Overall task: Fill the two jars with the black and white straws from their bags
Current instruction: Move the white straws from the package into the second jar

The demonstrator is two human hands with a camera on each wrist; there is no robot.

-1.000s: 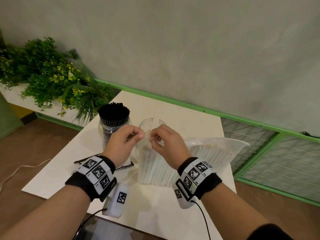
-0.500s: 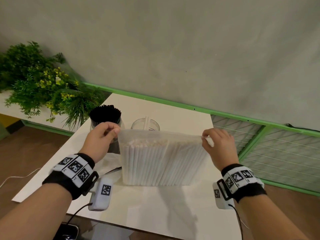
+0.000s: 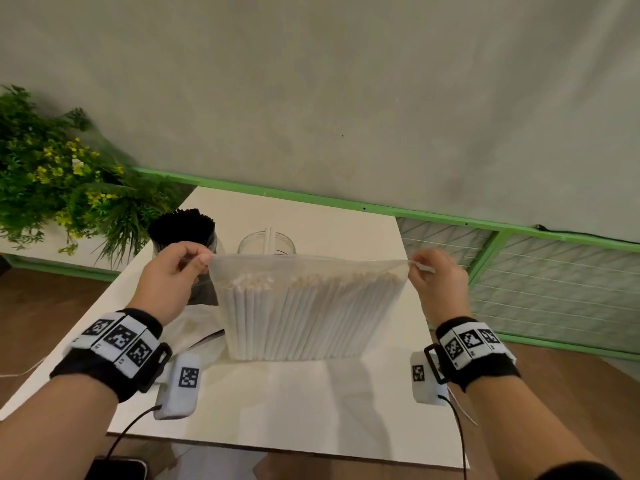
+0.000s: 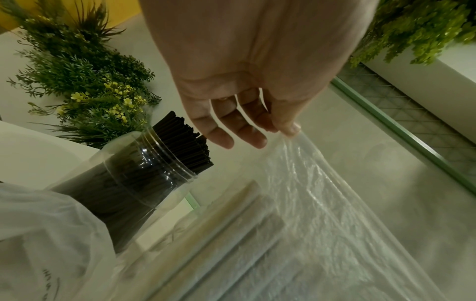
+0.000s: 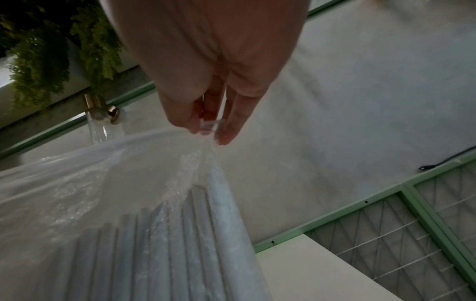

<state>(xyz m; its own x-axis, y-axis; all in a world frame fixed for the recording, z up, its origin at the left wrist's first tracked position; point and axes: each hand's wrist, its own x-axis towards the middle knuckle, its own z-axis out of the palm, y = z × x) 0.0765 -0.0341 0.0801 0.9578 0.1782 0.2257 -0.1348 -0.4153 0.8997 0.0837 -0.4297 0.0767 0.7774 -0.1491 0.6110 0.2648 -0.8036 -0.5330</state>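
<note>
A clear bag of white straws (image 3: 304, 310) stands upright on the white table (image 3: 311, 403), its top edge stretched taut. My left hand (image 3: 180, 271) pinches the bag's top left corner (image 4: 293, 132). My right hand (image 3: 436, 282) pinches the top right corner (image 5: 208, 128). Behind the bag on the left stands a jar packed with black straws (image 3: 183, 230), also clear in the left wrist view (image 4: 144, 183). To its right is a glass jar (image 3: 266, 242) holding one white straw, partly hidden by the bag.
An empty crumpled bag (image 3: 201, 327) lies on the table by my left wrist. A leafy plant with yellow flowers (image 3: 62, 181) fills the far left. A green rail (image 3: 346, 202) and wire panels (image 3: 554, 282) run behind and right of the table.
My hands were together at the bag's top over the jars; they have moved apart to its two corners and pulled the bag upright and taut. Since half a second ago, little has shifted.
</note>
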